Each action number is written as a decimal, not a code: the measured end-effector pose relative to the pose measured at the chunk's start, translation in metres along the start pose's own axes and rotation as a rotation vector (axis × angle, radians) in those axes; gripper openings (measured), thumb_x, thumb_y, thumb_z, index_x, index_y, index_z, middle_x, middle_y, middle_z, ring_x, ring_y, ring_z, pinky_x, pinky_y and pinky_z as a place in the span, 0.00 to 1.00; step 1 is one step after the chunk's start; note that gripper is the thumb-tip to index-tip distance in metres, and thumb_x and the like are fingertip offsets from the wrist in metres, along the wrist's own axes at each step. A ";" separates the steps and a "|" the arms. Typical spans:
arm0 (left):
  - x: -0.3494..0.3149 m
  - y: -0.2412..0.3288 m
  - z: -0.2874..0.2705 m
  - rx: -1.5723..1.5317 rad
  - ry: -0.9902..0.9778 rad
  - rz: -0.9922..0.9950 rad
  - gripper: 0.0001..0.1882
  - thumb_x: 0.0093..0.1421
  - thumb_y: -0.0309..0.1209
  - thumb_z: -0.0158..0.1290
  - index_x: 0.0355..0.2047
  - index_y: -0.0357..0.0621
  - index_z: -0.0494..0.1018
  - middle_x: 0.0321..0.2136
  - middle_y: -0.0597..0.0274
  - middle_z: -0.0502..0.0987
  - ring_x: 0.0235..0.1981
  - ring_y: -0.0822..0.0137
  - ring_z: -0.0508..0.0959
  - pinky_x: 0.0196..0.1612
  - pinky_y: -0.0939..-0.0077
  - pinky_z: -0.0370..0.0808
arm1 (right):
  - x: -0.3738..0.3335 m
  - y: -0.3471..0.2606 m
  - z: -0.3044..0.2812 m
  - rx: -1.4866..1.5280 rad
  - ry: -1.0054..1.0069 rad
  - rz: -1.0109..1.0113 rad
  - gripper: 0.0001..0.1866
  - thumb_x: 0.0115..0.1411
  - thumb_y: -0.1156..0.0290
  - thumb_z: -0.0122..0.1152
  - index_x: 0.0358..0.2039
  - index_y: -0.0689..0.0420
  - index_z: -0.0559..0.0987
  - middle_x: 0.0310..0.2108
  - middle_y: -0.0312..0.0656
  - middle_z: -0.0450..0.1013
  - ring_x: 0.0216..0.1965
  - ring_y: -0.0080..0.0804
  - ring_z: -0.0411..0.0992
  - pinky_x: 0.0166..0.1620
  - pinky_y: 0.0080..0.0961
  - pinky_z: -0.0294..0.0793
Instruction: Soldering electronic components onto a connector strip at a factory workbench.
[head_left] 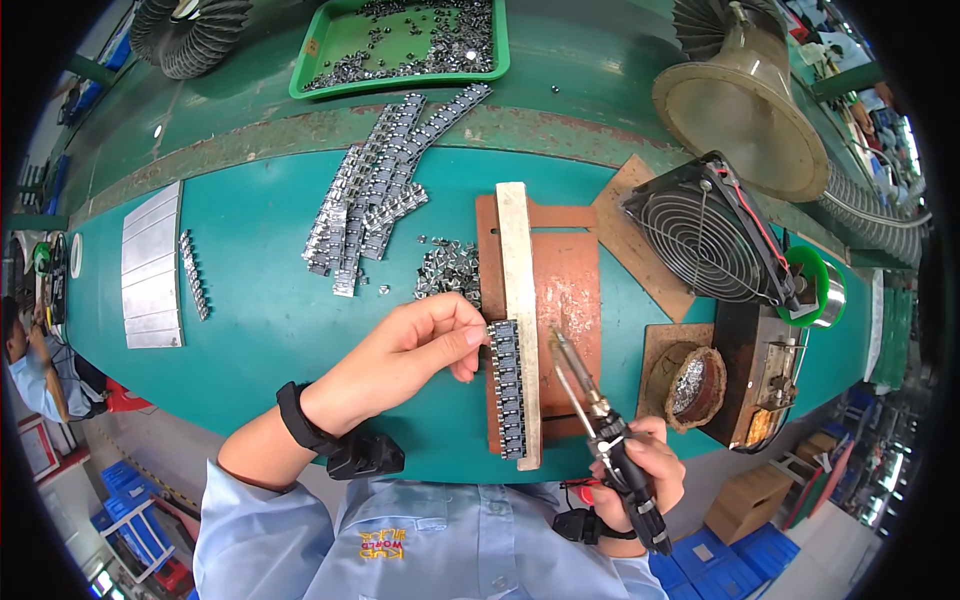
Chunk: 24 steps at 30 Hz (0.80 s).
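My right hand [657, 472] grips a black soldering iron [626, 470], with a thin metal tube running beside its shaft. Its tip points up and left over a reddish-brown board [572, 285]. A strip of small black circuit boards [509, 395] lies lengthwise against a pale straight bar [516, 255] on that board. At the strip's far end, my left hand [405, 350] pinches thumb and forefinger together; whatever is between them is too small to make out. Just beyond those fingers sits a heap of small shiny metal parts [450, 270].
Stacked circuit board strips [370, 180] lie farther back, below a green tray [400, 75] of metal parts. To the right stand a black fan [700, 240], a solder spool [815, 288], a bowl of solder scraps [694, 388] and a metal box. A grooved metal plate [152, 265] lies left.
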<state>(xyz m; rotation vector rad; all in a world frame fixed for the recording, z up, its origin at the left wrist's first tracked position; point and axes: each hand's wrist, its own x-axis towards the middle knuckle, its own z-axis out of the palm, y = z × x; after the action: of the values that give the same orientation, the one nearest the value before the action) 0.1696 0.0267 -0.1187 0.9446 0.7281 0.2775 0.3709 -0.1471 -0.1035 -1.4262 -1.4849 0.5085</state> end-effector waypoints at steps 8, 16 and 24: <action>0.001 -0.001 -0.004 -0.023 -0.041 -0.001 0.07 0.61 0.31 0.43 0.31 0.40 0.66 0.23 0.70 0.69 0.26 0.78 0.69 0.32 0.84 0.68 | 0.015 -0.005 0.014 -0.012 -0.067 0.009 0.21 0.48 0.56 0.62 0.36 0.58 0.73 0.12 0.31 0.70 0.16 0.24 0.69 0.40 0.33 0.65; 0.002 -0.004 -0.005 -0.044 -0.066 0.009 0.08 0.62 0.31 0.43 0.31 0.40 0.66 0.22 0.70 0.67 0.26 0.79 0.68 0.32 0.83 0.68 | 0.017 -0.005 0.018 -0.027 -0.084 0.032 0.21 0.48 0.55 0.61 0.35 0.59 0.74 0.13 0.32 0.71 0.16 0.24 0.69 0.40 0.33 0.64; 0.002 -0.002 -0.005 -0.039 -0.066 0.014 0.08 0.62 0.31 0.42 0.31 0.40 0.66 0.22 0.70 0.68 0.26 0.79 0.68 0.32 0.83 0.67 | 0.018 -0.005 0.020 -0.010 -0.064 0.036 0.21 0.48 0.55 0.61 0.35 0.59 0.74 0.12 0.33 0.71 0.16 0.25 0.70 0.40 0.33 0.64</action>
<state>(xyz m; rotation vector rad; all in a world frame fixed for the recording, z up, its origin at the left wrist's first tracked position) 0.1674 0.0294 -0.1225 0.9179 0.6535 0.2712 0.3546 -0.1258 -0.1013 -1.4587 -1.5168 0.5737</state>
